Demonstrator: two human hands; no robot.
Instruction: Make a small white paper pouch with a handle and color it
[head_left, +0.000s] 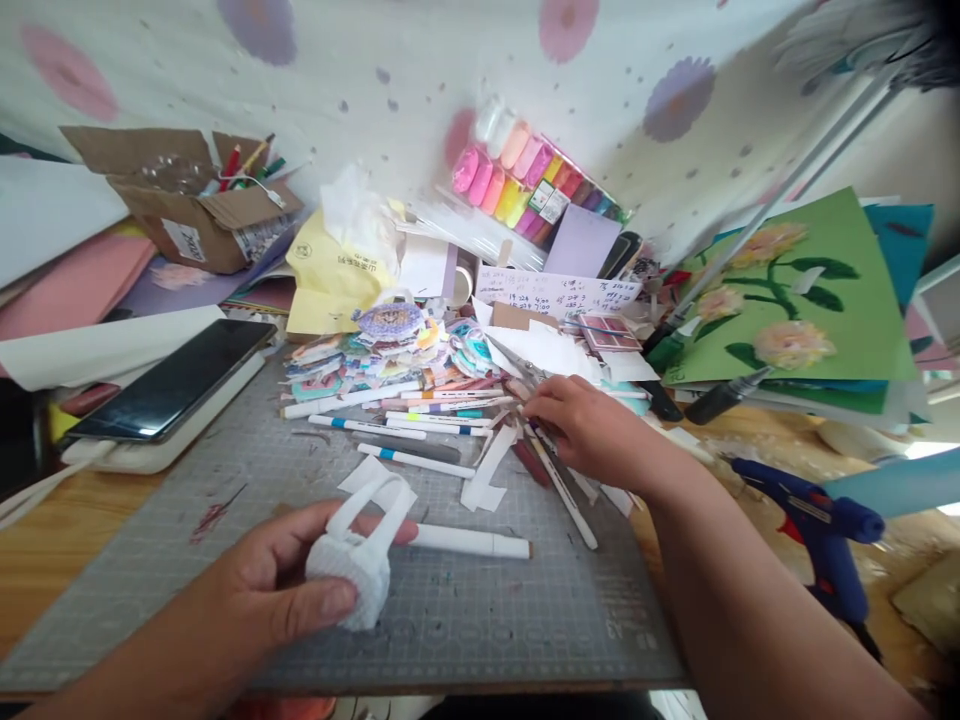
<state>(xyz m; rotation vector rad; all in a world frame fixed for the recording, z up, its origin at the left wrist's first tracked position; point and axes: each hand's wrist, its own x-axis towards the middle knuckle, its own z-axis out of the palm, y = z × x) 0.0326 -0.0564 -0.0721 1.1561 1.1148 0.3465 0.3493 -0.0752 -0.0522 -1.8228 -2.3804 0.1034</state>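
Note:
My left hand point(292, 570) pinches a small white miniature handbag point(360, 575) with two tall loop handles, thumb in front and fingers behind. Just past its fingertips, a white marker point(472, 541) lies on the grey cutting mat point(540, 620). Stretched out over the pile, my right hand point(581, 425) has curled fingers around scissors point(517, 362), whose metal blades point away to the upper left; their handles are hidden under the hand. White paper scraps point(489, 475) and several slim markers point(427, 455) are spread around it.
Sticker cut-outs point(360, 355) are heaped behind the markers. A phone point(176, 385) rests on a white box at left, below a cardboard box point(202, 215). On the right are a blue glue gun point(817, 520) and green card with flowers point(855, 280). A clay set point(540, 180) leans behind.

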